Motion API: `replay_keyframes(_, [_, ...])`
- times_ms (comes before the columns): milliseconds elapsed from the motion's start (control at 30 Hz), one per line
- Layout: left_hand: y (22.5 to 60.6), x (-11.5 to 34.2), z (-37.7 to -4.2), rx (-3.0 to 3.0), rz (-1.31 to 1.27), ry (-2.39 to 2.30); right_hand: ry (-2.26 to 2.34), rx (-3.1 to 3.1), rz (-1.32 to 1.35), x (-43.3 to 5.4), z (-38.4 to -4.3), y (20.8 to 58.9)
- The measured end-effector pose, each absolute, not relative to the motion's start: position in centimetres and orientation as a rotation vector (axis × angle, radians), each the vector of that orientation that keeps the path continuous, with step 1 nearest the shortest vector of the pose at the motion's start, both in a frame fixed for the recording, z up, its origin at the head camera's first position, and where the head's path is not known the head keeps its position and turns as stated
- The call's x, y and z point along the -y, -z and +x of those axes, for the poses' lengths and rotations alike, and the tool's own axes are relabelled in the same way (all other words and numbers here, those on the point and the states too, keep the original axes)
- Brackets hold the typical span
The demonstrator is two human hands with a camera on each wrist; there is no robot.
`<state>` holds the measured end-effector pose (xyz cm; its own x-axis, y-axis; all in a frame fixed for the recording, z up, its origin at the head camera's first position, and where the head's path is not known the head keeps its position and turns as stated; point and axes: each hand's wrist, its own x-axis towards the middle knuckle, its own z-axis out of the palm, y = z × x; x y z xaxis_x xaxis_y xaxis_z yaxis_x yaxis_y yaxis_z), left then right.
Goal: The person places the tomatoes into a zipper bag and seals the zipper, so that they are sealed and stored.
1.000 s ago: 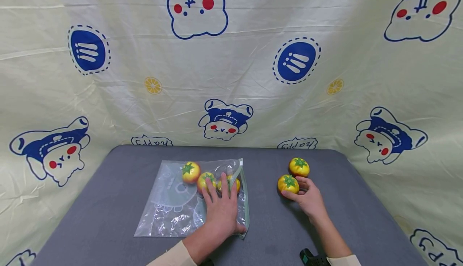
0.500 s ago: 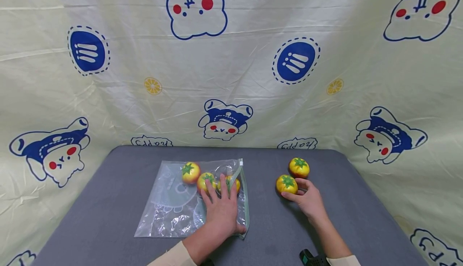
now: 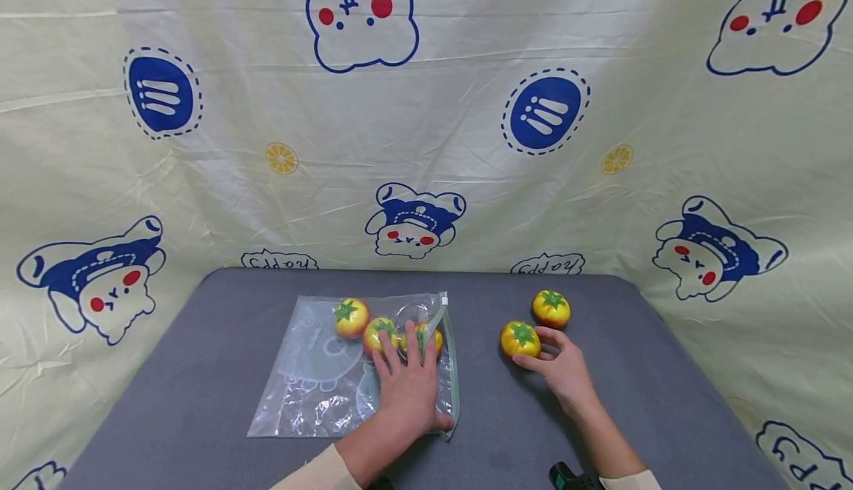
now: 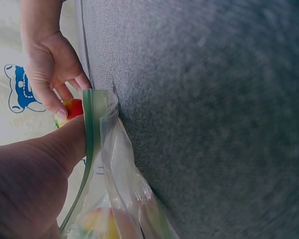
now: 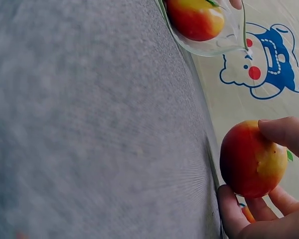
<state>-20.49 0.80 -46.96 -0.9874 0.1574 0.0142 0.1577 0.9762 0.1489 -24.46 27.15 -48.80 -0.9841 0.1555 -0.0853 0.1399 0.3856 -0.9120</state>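
A clear zip bag with a green zip strip lies flat, its mouth toward the right. Inside are a tomato near the far edge, a second tomato, and a third tomato partly hidden by fingers. My left hand rests spread over the bag's mouth end, its thumb at the green strip in the left wrist view. With thumb and fingertips, my right hand grips a yellow-red tomato, also seen as a tomato in the right wrist view.
Another tomato sits on the grey table, just behind my right hand. A black device is at the right wrist, by the near edge. A printed cloth hangs behind the table.
My right hand has moved a little to the left with its tomato, away from the tomato behind it. The left hand and the bag stay almost still.
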Motion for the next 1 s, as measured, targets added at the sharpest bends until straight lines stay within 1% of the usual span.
replay_keyframes(1000, [47.0, -0.7, -20.5, 3.127, -0.269, 0.232, -1.875, 2.538, -0.172, -25.3, -23.9, 48.6])
